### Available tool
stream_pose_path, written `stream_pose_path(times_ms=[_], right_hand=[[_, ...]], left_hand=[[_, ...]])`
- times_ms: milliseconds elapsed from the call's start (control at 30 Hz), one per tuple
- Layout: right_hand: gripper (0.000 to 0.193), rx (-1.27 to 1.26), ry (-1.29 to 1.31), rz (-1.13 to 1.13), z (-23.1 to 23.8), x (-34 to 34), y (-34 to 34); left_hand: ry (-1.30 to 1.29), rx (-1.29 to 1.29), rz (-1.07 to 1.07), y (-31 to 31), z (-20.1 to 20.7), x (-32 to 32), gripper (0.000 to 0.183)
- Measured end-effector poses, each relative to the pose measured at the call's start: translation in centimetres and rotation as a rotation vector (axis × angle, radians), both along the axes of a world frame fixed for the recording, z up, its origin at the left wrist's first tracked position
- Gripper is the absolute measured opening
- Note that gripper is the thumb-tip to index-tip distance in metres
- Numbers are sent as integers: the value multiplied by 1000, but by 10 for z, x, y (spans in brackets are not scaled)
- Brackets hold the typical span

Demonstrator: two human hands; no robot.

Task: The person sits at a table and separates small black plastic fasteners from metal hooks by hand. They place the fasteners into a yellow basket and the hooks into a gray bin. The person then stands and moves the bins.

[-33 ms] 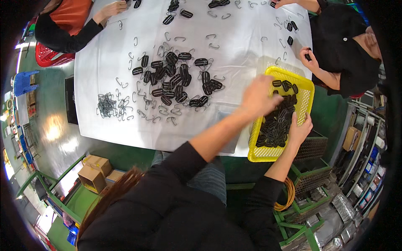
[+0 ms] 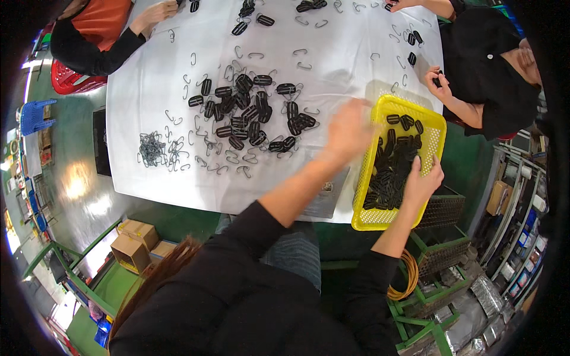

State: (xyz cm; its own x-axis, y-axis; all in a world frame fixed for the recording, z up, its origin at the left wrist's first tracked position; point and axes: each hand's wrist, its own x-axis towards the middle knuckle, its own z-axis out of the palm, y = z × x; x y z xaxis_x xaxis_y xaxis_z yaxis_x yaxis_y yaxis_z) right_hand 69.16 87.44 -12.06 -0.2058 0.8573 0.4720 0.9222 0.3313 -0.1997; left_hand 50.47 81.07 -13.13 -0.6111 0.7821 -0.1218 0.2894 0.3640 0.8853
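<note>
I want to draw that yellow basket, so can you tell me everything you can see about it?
The yellow basket is a long, shallow rectangle with rounded corners, a smooth rim and sides full of little holes. It looks plastic. Lots of black pieces lie inside. It sits slightly slanted at the right edge of the white table, seeming to stick out past it. The right hand holds its right side; the blurry left hand is by its left side.

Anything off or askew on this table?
One thing: the yellow basket juts past the right edge of the white table, so it looks only partly supported there, though the right hand grips that side. Any prop underneath is hidden. I see no clear damage.
</note>
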Motion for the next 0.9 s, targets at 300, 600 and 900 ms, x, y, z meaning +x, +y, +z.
stream_pose_path(times_ms=[300,600,900], right_hand=[[21,-732,100,266,-86,-183,-79],[21,-779,209,388,-93,-184,-68],[28,-527,-287,724,-88,-271,-32]], left_hand=[[499,-459,116,-61,-86,-85,53],[-676,187,196,-99,-86,-143,23],[439,-462,-104,-64,-77,-197,37]])
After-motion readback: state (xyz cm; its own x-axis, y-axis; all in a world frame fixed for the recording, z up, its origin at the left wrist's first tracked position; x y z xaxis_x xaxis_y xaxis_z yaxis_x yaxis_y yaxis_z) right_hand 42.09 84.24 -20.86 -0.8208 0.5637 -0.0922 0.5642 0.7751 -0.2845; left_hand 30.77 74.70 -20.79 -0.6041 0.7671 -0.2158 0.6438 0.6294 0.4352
